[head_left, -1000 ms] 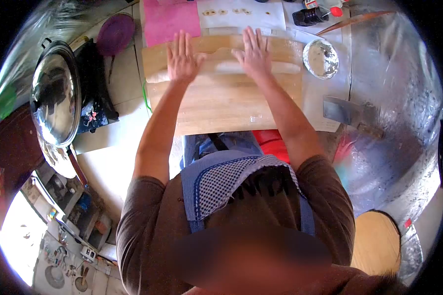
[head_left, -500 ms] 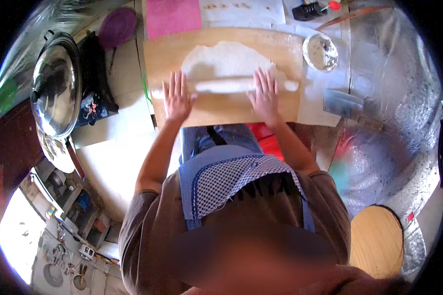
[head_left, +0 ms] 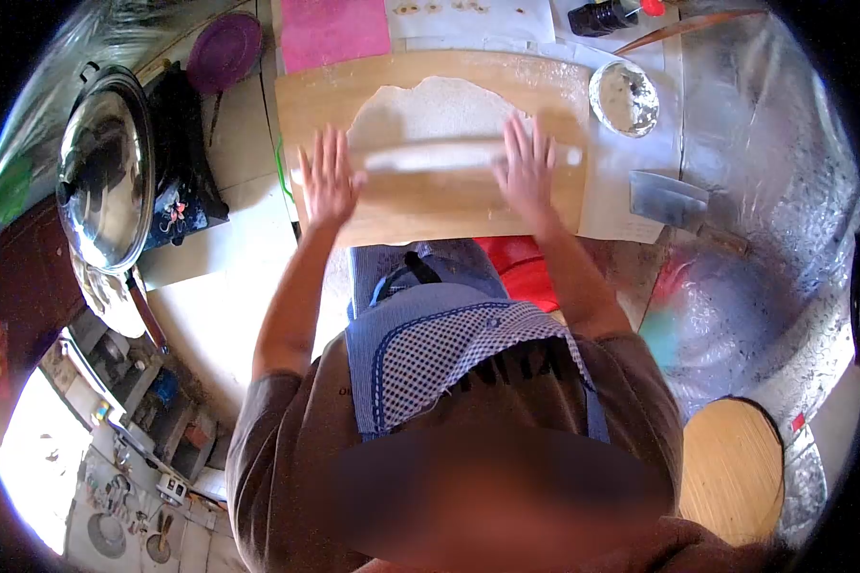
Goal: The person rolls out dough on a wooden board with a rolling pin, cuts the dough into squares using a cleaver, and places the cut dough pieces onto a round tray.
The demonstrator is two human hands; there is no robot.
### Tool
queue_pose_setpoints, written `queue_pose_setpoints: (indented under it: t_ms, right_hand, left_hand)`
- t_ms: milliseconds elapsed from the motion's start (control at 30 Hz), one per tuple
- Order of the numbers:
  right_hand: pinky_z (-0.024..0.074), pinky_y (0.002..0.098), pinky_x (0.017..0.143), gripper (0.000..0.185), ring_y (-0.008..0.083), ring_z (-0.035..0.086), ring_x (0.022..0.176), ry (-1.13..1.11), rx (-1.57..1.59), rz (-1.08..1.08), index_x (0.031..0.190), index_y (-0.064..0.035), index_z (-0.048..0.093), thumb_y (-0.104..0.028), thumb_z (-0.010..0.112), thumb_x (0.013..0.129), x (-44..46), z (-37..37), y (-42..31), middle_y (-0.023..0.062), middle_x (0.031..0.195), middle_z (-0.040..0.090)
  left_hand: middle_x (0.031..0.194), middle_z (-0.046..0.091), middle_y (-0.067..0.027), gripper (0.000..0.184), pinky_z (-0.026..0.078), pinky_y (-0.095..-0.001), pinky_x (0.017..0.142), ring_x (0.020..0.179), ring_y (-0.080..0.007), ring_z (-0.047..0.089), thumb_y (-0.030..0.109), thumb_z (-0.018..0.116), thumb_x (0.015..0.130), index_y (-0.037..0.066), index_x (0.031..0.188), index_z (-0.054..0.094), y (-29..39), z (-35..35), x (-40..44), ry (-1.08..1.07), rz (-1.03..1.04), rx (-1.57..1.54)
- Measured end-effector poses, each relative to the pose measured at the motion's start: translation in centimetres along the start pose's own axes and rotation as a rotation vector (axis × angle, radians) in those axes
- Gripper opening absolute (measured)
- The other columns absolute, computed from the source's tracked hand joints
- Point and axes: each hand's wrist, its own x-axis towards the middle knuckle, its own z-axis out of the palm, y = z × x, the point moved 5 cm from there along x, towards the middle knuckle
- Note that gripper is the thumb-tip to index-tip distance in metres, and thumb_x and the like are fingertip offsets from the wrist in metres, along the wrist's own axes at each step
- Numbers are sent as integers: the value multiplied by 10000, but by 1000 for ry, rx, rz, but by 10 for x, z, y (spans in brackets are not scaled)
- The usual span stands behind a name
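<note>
A pale wooden rolling pin (head_left: 435, 156) lies crosswise over the near part of a thin, flat sheet of dough (head_left: 435, 103). The dough rests on a floured wooden board (head_left: 420, 215). My left hand (head_left: 332, 181) is laid flat on the pin near its left end, fingers stretched forward. Toward the other end, my right hand (head_left: 527, 174) presses down with straight, slightly spread fingers. Neither hand wraps round the pin. Part of the pin is hidden under each hand.
Right of the board are a bowl with white residue (head_left: 625, 98) and a cleaver (head_left: 669, 199). A dark bottle (head_left: 602, 17) stands behind. Pink paper (head_left: 334, 31) lies beyond the board. To the left are a large metal lid (head_left: 107, 172) and a purple fly swatter (head_left: 225, 53).
The rolling pin has moved slightly away from me over the dough. Both hands have shifted forward with it and a little farther apart, staying flat.
</note>
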Motion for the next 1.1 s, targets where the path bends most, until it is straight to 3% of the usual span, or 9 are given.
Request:
queue_pose_setpoints:
  t_ms: [167,200,300,333,433,500,633,833,1100]
  right_hand:
    - [153,545,1167,792,283,221,1464,-98,130,-74,1464,-120,386,-323,734,783,-58,-8,3,51,1569,288]
    - [265,500,1128,689,280,354,1387,-32,103,-90,1388,-139,485,-263,744,762,-45,-20,4,52,1465,431]
    - [370,470,1037,563,281,484,1240,-23,110,-116,1266,-160,582,-221,752,733,-19,4,42,42,1276,554]
    - [420,453,949,472,276,543,1093,-6,134,-162,1174,-166,624,-160,742,717,-6,-9,40,34,1113,585]
    - [421,443,944,465,273,557,1072,10,68,-149,1173,-167,623,-107,720,723,37,-12,59,37,1130,581]
    - [423,442,931,469,269,564,1058,240,11,-182,1183,-182,622,-80,697,731,71,-47,52,36,1127,579]
    - [412,452,945,497,274,565,1059,344,-9,-159,1201,-202,619,-91,704,724,95,-54,53,32,1179,575]
    - [383,459,984,529,257,530,1084,289,77,-179,1207,-196,615,-183,774,702,31,-20,47,28,1222,551]
    - [254,538,1124,560,288,357,1363,190,82,-157,1346,-163,514,-256,689,822,15,-19,-11,47,1412,444]
  left_hand:
    - [1555,302,-120,842,207,-523,1175,1453,-310,250,287,744,786,90,1485,319,8,-2,-59,-77,53,-135]
    - [1511,370,-107,796,240,-514,1163,1422,-295,311,257,743,775,105,1460,368,3,-4,-48,-46,77,-107]
    - [1212,599,-62,606,388,-480,1054,1153,-253,548,180,747,713,115,1288,567,-18,-11,-17,59,136,-187]
    - [1198,600,-62,612,405,-472,1029,1129,-256,555,181,756,701,119,1281,571,-22,-14,-6,53,181,-194]
    - [1162,600,-69,627,463,-435,953,1056,-262,587,141,785,688,123,1278,574,-37,-21,32,105,285,-65]
    - [1093,582,-57,629,500,-429,814,971,-246,597,128,780,696,175,1289,576,-38,-58,66,236,248,-57]
    - [1083,534,-42,609,432,-450,910,1025,-238,557,108,764,703,201,1275,578,-40,-69,102,325,153,-13]
    - [1267,530,-54,555,319,-489,1105,1227,-255,476,232,745,757,135,1268,553,-18,-28,27,216,158,-132]
    - [1415,475,-77,615,174,-521,1176,1383,-283,354,305,646,846,127,1404,457,33,-23,7,147,55,-108]
